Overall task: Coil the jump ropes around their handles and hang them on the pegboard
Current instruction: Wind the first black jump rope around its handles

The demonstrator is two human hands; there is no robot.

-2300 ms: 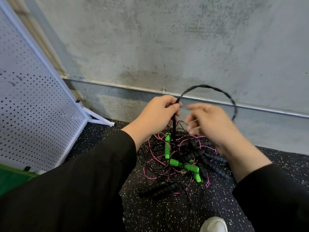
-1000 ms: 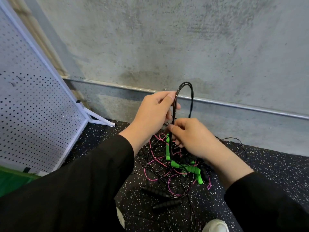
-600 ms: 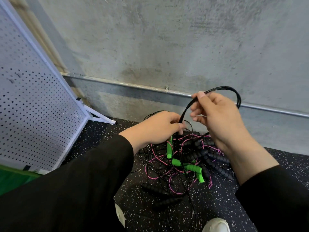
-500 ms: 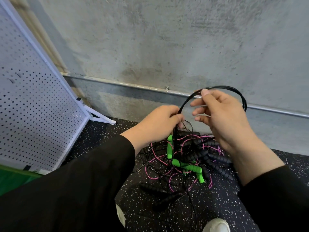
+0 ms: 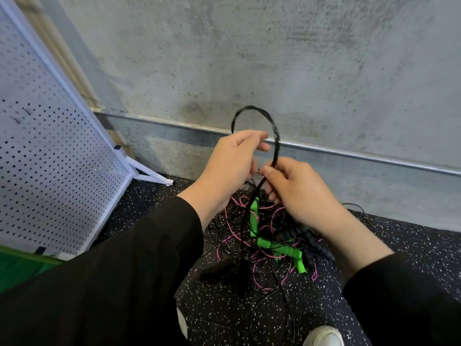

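Left hand [image 5: 228, 166] raised, right hand [image 5: 294, 188] lower, both apparently pinching black rope loop [image 5: 273, 126]

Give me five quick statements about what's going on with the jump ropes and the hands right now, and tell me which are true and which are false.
1. Both hands hold the same black rope. True: the left hand and the right hand grip the black rope, which arches above them.
2. The pegboard stands to the person's right. False: the pegboard is on the left.
3. Green handles lie in the pile on the floor. True: green handles sit in the tangled ropes.
4. A rope already hangs on the pegboard. False: none shows on it.
5. The floor is bare wood. False: the floor is dark and speckled.
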